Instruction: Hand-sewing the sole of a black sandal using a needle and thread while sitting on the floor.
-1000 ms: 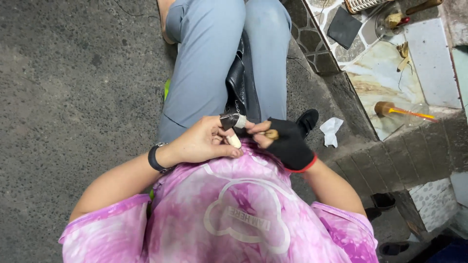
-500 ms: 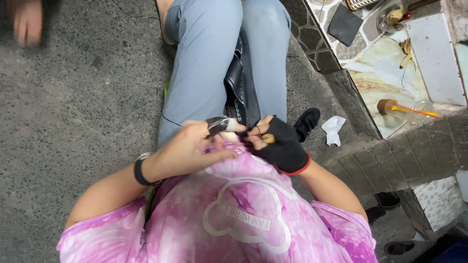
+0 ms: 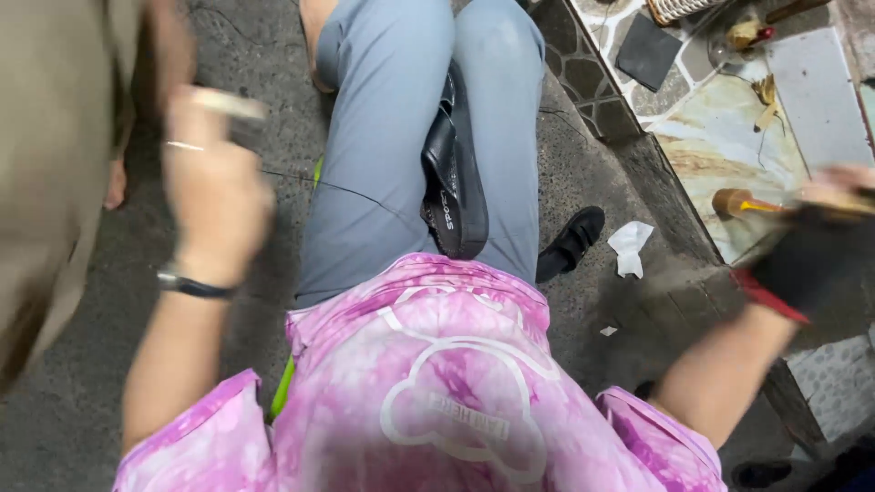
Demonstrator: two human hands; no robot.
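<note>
Arms flung wide, shoe pinned btwn knees

Concrete floor (image 3: 73, 428) takes most of the view, rough and grey; open room on the left side is cut by another person in tan clothing (image 3: 55, 137) at the frame edge, bare foot just showing. Right side ends at a raised tiled ledge (image 3: 720, 182) w/ a stone-pattern edge; floor strip btwn leg and ledge is narrow. Black shoe (image 3: 453, 182) sits wedged btwn the grey-trousered thighs, sole edge up. Second black shoe (image 3: 570, 244) lies on the floor by the right leg; crumpled white tissue (image 3: 629, 246) just beside it. On the ledge: dark square pad (image 3: 649, 50), brown-headed tool w/ yellow shaft (image 3: 743, 202). Left hand (image 3: 214, 182) raised out left, blurred, pinching a small pale item; wristwatch below. Right hand (image 3: 807, 251), in black fingerless glove, stretched over the ledge; blurred, grip cannot be told. Thin thread (image 3: 346, 189) crosses the left thigh.
</note>
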